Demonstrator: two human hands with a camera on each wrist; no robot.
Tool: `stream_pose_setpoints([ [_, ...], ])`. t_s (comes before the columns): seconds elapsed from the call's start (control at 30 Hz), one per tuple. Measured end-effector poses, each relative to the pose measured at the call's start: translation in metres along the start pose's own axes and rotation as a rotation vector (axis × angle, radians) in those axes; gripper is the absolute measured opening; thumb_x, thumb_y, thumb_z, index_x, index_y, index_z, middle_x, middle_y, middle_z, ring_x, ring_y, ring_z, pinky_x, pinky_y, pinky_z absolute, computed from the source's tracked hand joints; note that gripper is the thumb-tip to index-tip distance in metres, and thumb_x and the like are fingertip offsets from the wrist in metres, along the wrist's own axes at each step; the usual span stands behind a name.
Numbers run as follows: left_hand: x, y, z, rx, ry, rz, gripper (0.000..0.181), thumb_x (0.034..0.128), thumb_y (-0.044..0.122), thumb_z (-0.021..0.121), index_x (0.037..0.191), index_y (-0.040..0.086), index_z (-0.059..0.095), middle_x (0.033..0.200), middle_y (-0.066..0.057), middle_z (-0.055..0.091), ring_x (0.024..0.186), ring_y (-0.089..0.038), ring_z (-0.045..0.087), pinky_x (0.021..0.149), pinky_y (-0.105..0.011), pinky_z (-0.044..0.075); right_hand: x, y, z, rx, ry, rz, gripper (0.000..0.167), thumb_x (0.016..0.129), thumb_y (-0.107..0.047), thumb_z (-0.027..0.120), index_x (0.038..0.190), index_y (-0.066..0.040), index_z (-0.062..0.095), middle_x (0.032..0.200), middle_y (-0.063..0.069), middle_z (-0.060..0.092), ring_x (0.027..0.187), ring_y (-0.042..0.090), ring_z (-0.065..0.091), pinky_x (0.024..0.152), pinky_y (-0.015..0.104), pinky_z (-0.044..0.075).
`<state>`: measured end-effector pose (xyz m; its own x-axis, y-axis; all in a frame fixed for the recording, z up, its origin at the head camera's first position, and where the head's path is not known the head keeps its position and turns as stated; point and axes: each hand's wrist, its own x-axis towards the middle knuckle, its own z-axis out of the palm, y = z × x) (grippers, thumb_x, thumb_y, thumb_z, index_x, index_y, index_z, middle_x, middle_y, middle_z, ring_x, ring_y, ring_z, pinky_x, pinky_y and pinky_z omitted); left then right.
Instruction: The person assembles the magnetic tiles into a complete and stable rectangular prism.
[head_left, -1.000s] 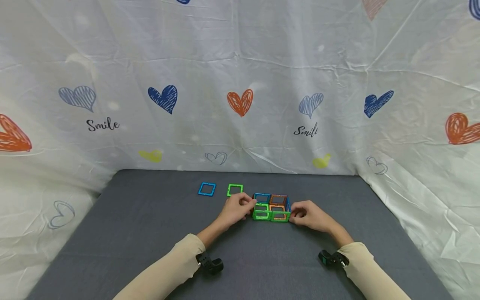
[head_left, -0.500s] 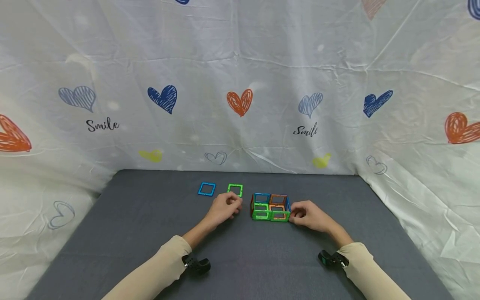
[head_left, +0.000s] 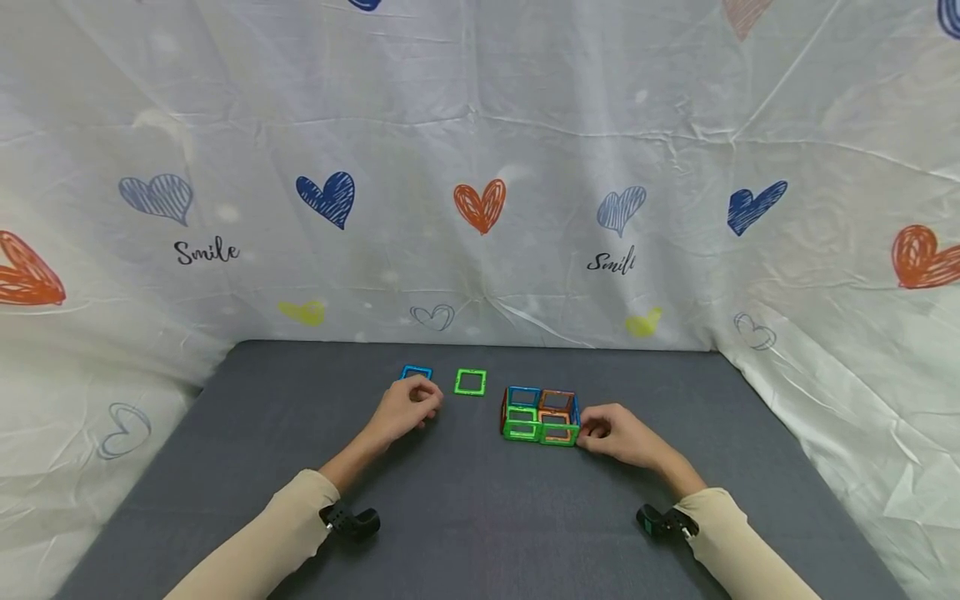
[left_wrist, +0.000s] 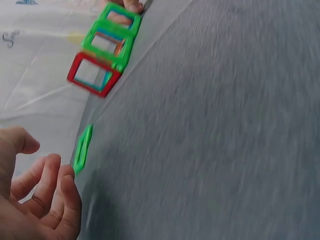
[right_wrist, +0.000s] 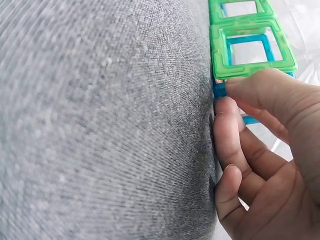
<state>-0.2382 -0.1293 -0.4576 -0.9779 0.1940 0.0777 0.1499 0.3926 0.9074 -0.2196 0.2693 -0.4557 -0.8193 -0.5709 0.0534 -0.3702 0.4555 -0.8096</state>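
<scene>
A low box built of magnetic tiles (head_left: 540, 432) stands on the table, with green tiles in front and blue and orange ones behind. At its right front corner my right hand (head_left: 618, 435) pinches the blue side tile (right_wrist: 220, 90) between thumb and forefinger, below a green tile (right_wrist: 250, 69). My left hand (head_left: 405, 410) hovers by a flat blue square tile (head_left: 417, 368), which it partly covers in the head view. In the left wrist view its fingers are loosely bent and hold nothing. A green square tile (head_left: 470, 394) lies flat between that hand and the box.
A dark grey cloth covers the table (head_left: 480, 517). Behind it hangs a white curtain (head_left: 540, 275) printed with hearts. A red tile (left_wrist: 75, 65) forms the box's left end in the left wrist view. Each wrist wears a black camera.
My left hand has left the box's left side and travelled left, past the green tile to the blue one. My right hand has stayed at the box's corner.
</scene>
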Motion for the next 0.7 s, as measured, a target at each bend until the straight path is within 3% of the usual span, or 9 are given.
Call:
stream_pose_setpoints([
  [0.2, 0.002, -0.009, -0.024, 0.076, -0.048, 0.052, 0.013, 0.096, 0.009, 0.071, 0.107, 0.003, 0.069, 0.092, -0.008, 0.072, 0.077, -0.026, 0.069, 0.064, -0.036, 0.056, 0.001, 0.001, -0.001, -0.022, 0.006, -0.008, 0.008, 0.094, 0.0, 0.071, 0.101, -0.004, 0.073, 0.09, 0.005, 0.068, 0.072, 0.017, 0.059, 0.062, 0.026, 0.048],
  [0.5, 0.013, -0.026, -0.054, 0.181, -0.167, 0.232, 0.026, 0.0916, 0.007, 0.077, 0.114, -0.003, 0.068, 0.097, -0.006, 0.068, 0.088, -0.025, 0.069, 0.069, -0.034, 0.057, 0.002, -0.001, -0.002, -0.022, -0.004, -0.009, 0.009, 0.092, 0.0, 0.073, 0.099, -0.005, 0.074, 0.09, 0.004, 0.068, 0.073, 0.016, 0.061, 0.064, 0.026, 0.05],
  [0.7, 0.017, -0.029, -0.063, 0.237, -0.199, 0.257, 0.03, 0.0894, 0.01, 0.08, 0.115, 0.001, 0.069, 0.098, -0.006, 0.067, 0.089, -0.023, 0.066, 0.079, -0.039, 0.056, 0.003, -0.001, -0.003, -0.025, -0.01, -0.012, 0.008, 0.093, 0.0, 0.073, 0.1, -0.004, 0.074, 0.09, 0.004, 0.068, 0.073, 0.017, 0.061, 0.064, 0.026, 0.05],
])
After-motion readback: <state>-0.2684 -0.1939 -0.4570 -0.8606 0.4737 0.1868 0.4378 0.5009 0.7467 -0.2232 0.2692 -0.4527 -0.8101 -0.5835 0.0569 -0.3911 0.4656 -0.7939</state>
